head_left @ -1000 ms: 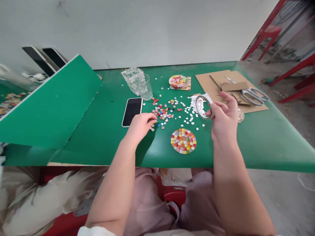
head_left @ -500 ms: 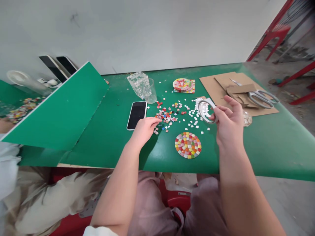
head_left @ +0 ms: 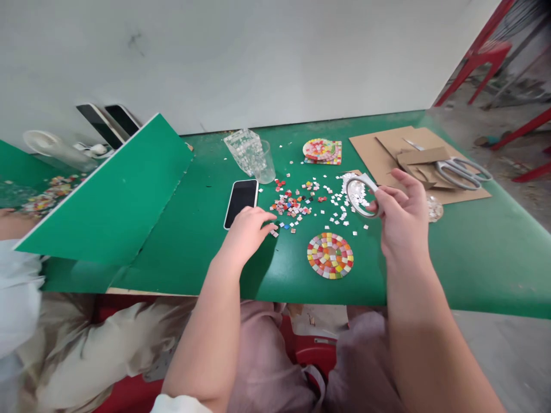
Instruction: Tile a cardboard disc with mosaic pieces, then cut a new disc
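Observation:
My left hand (head_left: 249, 229) rests knuckles-up on the green table (head_left: 473, 258), fingers curled together at the near edge of a scatter of small coloured tiles (head_left: 295, 203); I cannot see what, if anything, the fingertips pinch. My right hand (head_left: 402, 221) is raised above the table and grips a ring-shaped tape roll (head_left: 359, 195) between thumb and fingers, over a patch of white tiles (head_left: 340, 206). A round mosaic coaster (head_left: 330, 255) of coloured tiles lies between my hands near the front edge.
A black phone (head_left: 241, 201) lies left of the tiles, behind it a clear cup (head_left: 263, 163). More coasters (head_left: 321, 149) sit further back. Cardboard sheets (head_left: 383, 152) with scissors (head_left: 460, 169) are at the right. A green divider board (head_left: 107, 195) stands left; another person's sleeve (head_left: 17, 298) beyond it.
My left hand has drawn back slightly from the coloured tile pile toward me. My right hand keeps hold of the tape roll. The view has shifted a little.

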`<act>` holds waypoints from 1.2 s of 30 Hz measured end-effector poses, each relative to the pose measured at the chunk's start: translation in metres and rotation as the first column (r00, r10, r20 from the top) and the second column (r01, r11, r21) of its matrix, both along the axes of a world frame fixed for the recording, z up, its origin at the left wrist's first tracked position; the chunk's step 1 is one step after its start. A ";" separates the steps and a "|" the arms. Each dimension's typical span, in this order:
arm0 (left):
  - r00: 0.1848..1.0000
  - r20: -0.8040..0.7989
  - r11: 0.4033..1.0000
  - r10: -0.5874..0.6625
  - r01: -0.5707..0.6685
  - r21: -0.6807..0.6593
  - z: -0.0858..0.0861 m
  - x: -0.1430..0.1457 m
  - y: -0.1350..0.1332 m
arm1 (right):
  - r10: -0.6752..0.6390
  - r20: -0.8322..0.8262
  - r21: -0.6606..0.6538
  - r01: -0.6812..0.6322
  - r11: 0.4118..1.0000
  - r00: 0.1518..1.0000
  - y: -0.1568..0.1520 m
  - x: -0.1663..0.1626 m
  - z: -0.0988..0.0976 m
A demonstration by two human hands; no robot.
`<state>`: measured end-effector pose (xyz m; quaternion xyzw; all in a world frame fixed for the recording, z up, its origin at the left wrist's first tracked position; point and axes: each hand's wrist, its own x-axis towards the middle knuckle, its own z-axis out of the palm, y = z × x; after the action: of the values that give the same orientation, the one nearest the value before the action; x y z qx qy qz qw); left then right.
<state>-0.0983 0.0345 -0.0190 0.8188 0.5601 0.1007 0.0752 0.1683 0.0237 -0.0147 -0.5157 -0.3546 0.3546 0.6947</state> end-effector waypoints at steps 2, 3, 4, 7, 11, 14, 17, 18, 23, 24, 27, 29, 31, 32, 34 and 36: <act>0.999 -0.040 0.997 -0.037 0.034 -0.074 0.002 -0.001 -0.007 | 0.002 0.001 0.001 -0.002 1.000 1.000 0.000 0.000 0.000; 0.998 -0.050 0.995 -0.039 0.035 -0.092 0.002 -0.001 -0.010 | 0.005 0.002 0.001 -0.005 1.000 1.000 0.000 0.000 -0.001; 0.998 -0.050 0.995 -0.035 0.029 -0.100 0.002 0.000 -0.012 | 0.007 0.001 0.001 -0.007 1.000 1.000 0.000 0.000 -0.001; 1.000 -0.005 0.993 -0.022 0.021 -0.119 -0.002 0.003 -0.012 | 0.015 -0.002 0.006 -0.015 1.000 1.000 0.000 0.000 -0.001; 0.999 0.035 0.994 0.028 -0.024 -0.109 -0.006 0.005 -0.006 | 0.012 0.001 0.016 -0.012 1.000 1.000 0.000 0.000 0.000; 0.997 0.061 0.996 0.047 -0.041 -0.085 -0.007 0.003 -0.005 | 0.012 -0.011 0.019 -0.012 1.000 1.000 0.000 0.001 0.000; 0.994 0.095 0.996 0.047 -0.040 -0.075 -0.008 0.001 -0.005 | 0.019 -0.005 0.021 -0.019 1.000 1.000 0.000 0.001 -0.001; 0.993 0.103 0.996 0.050 -0.043 -0.075 -0.008 0.001 -0.004 | 0.021 0.000 0.023 -0.021 1.000 1.000 0.000 0.001 -0.001; 0.989 0.125 0.995 0.083 -0.076 -0.060 -0.010 0.001 -0.002 | 0.020 0.008 0.026 -0.020 0.999 1.000 0.000 0.001 -0.001; 0.988 0.129 0.996 0.081 -0.074 -0.055 -0.010 0.001 -0.002 | 0.019 0.007 0.027 -0.019 0.999 1.000 0.000 0.001 -0.001; 0.990 0.121 0.997 0.072 -0.069 -0.030 -0.011 0.003 -0.002 | 0.027 0.006 0.029 -0.028 0.999 1.000 -0.001 0.001 0.000; 0.992 0.102 0.997 0.079 -0.078 -0.012 -0.011 0.004 -0.002 | 0.034 0.014 0.023 -0.034 0.999 0.999 -0.001 0.001 0.001; 0.993 0.075 0.996 0.087 -0.087 -0.004 -0.011 0.005 -0.001 | 0.031 0.027 0.015 -0.032 0.999 0.999 -0.001 0.002 0.001; 0.994 0.060 0.996 0.090 -0.090 -0.002 -0.011 0.005 -0.001 | 0.027 0.034 0.012 -0.027 1.000 0.999 -0.001 0.002 0.001; 0.995 0.034 0.996 0.092 -0.092 0.006 -0.012 0.006 -0.001 | 0.021 0.045 0.012 -0.021 1.000 0.999 -0.001 0.001 0.001; 0.995 0.021 0.995 0.095 -0.095 0.019 -0.013 0.007 0.000 | 0.022 0.048 0.014 -0.023 1.000 0.999 -0.001 0.001 0.002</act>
<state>-0.0915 0.0342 -0.0319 0.7909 0.5966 0.1182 0.0677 0.1692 0.0228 -0.0130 -0.5148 -0.3796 0.3472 0.6858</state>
